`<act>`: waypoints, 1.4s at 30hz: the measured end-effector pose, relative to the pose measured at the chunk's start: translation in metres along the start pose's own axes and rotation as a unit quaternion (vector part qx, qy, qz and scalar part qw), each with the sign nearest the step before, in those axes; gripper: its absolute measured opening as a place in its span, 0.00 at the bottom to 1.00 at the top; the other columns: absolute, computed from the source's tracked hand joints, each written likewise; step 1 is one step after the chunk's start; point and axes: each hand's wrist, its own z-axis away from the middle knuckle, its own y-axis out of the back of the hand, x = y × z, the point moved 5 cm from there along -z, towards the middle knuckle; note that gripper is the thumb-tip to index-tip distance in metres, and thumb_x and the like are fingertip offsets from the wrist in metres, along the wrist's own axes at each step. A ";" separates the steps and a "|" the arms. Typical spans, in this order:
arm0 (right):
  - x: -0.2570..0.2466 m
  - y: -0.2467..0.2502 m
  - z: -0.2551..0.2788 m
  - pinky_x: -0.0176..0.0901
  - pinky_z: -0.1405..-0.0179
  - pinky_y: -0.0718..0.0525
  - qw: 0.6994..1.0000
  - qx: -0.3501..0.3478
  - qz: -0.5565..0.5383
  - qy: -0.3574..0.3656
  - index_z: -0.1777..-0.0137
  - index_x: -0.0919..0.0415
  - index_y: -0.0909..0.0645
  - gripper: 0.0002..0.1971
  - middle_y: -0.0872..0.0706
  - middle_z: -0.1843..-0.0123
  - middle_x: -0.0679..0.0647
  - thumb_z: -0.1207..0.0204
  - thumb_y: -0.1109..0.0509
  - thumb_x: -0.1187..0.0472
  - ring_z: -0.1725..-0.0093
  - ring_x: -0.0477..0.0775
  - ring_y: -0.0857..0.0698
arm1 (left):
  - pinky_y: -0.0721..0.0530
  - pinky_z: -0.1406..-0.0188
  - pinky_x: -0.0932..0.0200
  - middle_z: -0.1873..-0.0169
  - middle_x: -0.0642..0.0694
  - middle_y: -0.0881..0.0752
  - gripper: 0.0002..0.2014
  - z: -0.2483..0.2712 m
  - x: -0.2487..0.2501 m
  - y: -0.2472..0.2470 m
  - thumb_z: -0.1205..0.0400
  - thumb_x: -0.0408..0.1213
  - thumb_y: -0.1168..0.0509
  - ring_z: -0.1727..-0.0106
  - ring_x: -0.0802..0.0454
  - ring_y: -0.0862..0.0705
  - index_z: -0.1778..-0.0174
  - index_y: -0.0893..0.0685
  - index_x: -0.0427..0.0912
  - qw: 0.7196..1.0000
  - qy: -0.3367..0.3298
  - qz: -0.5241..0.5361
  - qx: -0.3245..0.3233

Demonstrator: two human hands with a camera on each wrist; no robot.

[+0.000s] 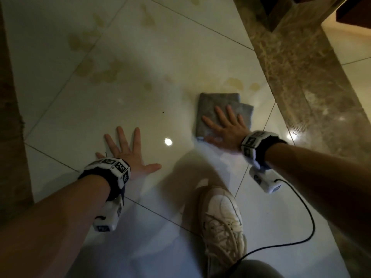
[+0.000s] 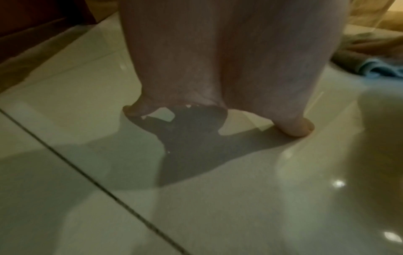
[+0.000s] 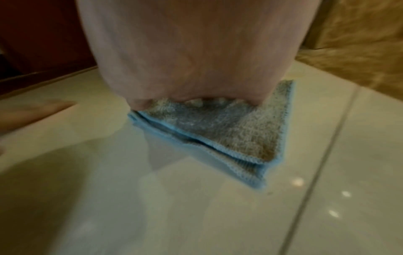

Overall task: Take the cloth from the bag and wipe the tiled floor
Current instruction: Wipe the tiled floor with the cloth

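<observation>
Two hands flat on the floor (image 1: pixel 140 109), fingers spread. Right hand (image 1: pixel 226 129) presses palm-down on the cloth (image 1: pixel 208 105); its grip is wide, fingers straight, nothing pinched. Left hand (image 1: pixel 128 151) rests on bare tile, well apart from the cloth, grip also wide, holding nothing.

Cloth lies on the floor just beside the marble strip (image 1: pixel 301 77), folded into a rough rectangle with one layer offset at the far corner. Grey fuzzy terry face, blue stitched hem; in the right wrist view the folded layers (image 3: pixel 229 138) stack with blue edges showing along the near side. In the left wrist view a grey-and-blue corner (image 2: pixel 370 67) shows at the frame edge.

Floor is glossy pale tile, large squares, thin dark grout lines running diagonally, light spots reflected. Yellowish smears (image 1: pixel 104 73) spread on the tile beyond the left hand, and a few more (image 1: pixel 236 83) just past the cloth's far edge. Open tile between the cloth and the left hand. Marble strip is brown, mottled, polished, closing off the cloth's far side. Dark brown edge (image 1: pixel 12 117) bounds the side away from the cloth. White laced shoe (image 1: pixel 222 221) stands on the tile nearer than the cloth; black cable (image 1: pixel 309 221) loops beside it.
</observation>
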 end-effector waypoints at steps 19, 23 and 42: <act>-0.043 -0.013 0.010 0.72 0.19 0.57 0.996 0.018 0.001 0.085 0.18 0.31 0.65 0.43 0.64 0.13 0.52 0.36 0.84 0.25 0.15 0.67 0.63 | 0.60 0.30 0.12 0.31 0.43 0.92 0.65 -0.002 0.000 0.001 0.36 0.82 0.41 0.26 0.27 0.84 0.29 0.88 0.61 1.000 0.007 -0.002 -0.016; 0.028 -0.003 -0.005 0.78 0.24 0.44 0.997 0.047 -0.062 0.013 0.18 0.34 0.60 0.38 0.52 0.12 0.59 0.30 0.72 0.27 0.16 0.74 0.55 | 0.61 0.30 0.13 0.31 0.42 0.91 0.65 0.001 0.002 0.002 0.35 0.81 0.40 0.26 0.28 0.85 0.28 0.88 0.60 1.000 0.008 -0.002 -0.022; -0.026 0.020 -0.026 0.79 0.22 0.58 0.997 0.041 -0.053 -0.037 0.16 0.35 0.62 0.34 0.65 0.13 0.57 0.17 0.46 0.43 0.16 0.71 0.66 | 0.61 0.32 0.12 0.31 0.42 0.92 0.65 -0.002 0.002 0.001 0.35 0.80 0.39 0.27 0.28 0.85 0.28 0.88 0.61 1.000 0.004 0.006 -0.018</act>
